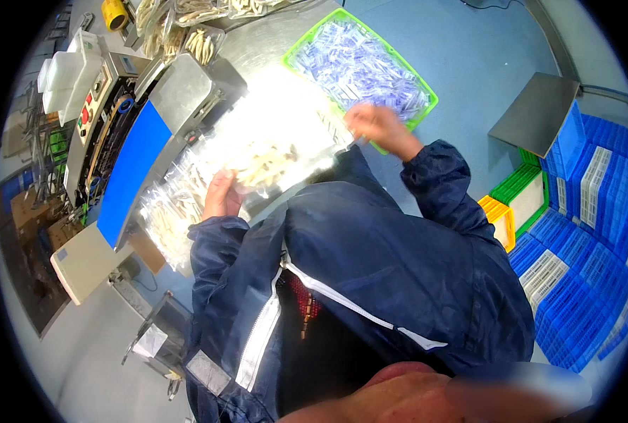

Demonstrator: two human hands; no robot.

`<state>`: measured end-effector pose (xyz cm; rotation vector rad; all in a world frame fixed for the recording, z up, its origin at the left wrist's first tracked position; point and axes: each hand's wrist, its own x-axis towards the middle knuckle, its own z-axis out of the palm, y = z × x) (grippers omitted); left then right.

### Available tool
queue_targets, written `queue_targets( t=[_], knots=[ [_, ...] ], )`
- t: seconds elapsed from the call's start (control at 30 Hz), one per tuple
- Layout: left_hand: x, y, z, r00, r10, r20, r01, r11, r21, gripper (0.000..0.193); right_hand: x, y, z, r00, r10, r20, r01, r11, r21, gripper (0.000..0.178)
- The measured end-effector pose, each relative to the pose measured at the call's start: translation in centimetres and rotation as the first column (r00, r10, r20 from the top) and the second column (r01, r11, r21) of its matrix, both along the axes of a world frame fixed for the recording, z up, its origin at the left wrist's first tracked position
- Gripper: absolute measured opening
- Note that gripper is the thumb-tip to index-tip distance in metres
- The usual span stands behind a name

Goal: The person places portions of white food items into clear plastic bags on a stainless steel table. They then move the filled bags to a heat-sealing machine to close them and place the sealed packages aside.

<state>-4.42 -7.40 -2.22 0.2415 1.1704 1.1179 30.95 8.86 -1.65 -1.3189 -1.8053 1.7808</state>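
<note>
My left hand (222, 195) closes on the edge of a clear plastic package holding pale, finger-shaped food pieces (268, 166). Strong glare hides much of that package and the bright worktop around it. Held over the near corner of a green crate (430, 106), my right hand (381, 128) has its fingers curled together. Whatever lies between them is too small and bright to make out. Many small clear and bluish packets (356, 67) fill the crate. More clear bags of the pale pieces (169, 218) lie just left of my left hand.
Left of the worktop stands a machine with a blue panel (134, 173) and a control box (92, 106). Further filled packages (200, 46) sit at the back. On the right are stacked blue crates (575, 282), a green crate (522, 194) and a yellow crate (499, 222).
</note>
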Motion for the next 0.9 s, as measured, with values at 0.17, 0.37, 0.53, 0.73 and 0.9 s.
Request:
queue_targets(
  t=[0.17, 0.37, 0.53, 0.73, 0.9],
  knots=[
    [0.0, -0.7, -1.6, 0.986, 0.168, 0.002, -0.168, 0.986, 0.017, 0.033, 2.5, 4.5, -5.7, 0.92, -0.303, 0.249, -0.022, 0.595, 0.804, 0.023],
    [1.1, -1.8, -1.7, 0.983, 0.183, -0.025, -0.183, 0.983, 0.001, 0.031, -0.6, 6.2, -7.8, 0.736, -0.29, 0.611, -0.348, 0.612, 0.71, 0.029],
    [0.1, -3.5, -1.9, 0.969, 0.244, -0.044, -0.244, 0.97, -0.002, 0.029, 1.0, 6.8, -8.4, 0.9, -0.326, 0.29, 0.096, 0.797, 0.597, 0.025],
    [0.2, -3.4, -1.6, 0.921, 0.39, -0.008, -0.39, 0.92, -0.021, 0.026, 3.7, 8.8, -7.7, 0.901, -0.432, -0.034, 0.431, 0.885, 0.176, 0.031],
    [-0.3, -3.4, -1.7, 0.908, 0.418, 0.034, -0.417, 0.908, -0.03, 0.026, 1.1, 8.6, -2.7, 0.894, -0.37, -0.253, 0.369, 0.928, -0.053, 0.033]
  ],
)
